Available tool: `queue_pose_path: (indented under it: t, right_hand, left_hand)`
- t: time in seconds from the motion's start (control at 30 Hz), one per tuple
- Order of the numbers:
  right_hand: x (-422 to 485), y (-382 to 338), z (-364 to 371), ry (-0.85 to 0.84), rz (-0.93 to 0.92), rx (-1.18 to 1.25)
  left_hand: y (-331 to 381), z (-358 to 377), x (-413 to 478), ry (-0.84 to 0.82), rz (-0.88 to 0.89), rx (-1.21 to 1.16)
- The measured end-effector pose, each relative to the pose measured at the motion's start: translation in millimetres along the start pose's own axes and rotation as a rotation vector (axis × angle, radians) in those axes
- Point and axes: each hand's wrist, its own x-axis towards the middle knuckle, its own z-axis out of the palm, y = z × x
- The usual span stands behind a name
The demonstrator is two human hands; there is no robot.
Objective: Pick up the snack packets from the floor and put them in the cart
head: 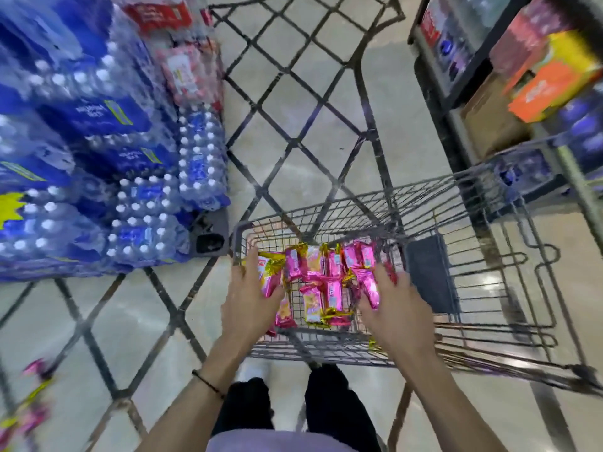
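Note:
A grey wire cart [456, 203] stands in front of me, its basket holding several pink and gold snack packets [321, 282]. Both my hands reach over its near rim. My left hand [251, 298] is closed around a pink and yellow packet [270, 272] at the basket's left side. At the right side of the pile, my right hand [398, 308] grips a pink packet [370, 288]. More pink and yellow packets [29, 409] lie blurred on the floor at the far lower left.
Stacked packs of water bottles [98, 158] fill the left. A shelf unit with boxes [522, 76] stands at the right. Pale floor with a dark diamond pattern [287, 102] stretches ahead. My dark-trousered legs [293, 402] stand behind the cart.

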Motion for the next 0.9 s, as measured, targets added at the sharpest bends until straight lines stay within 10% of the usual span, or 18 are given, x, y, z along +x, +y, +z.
queue_pose_path:
  t: [0.9]
  right_hand:
    - [164,80,343,-0.332,0.138,0.06]
  left_hand:
    - [-129,313,120,-0.214,-0.195,0.374]
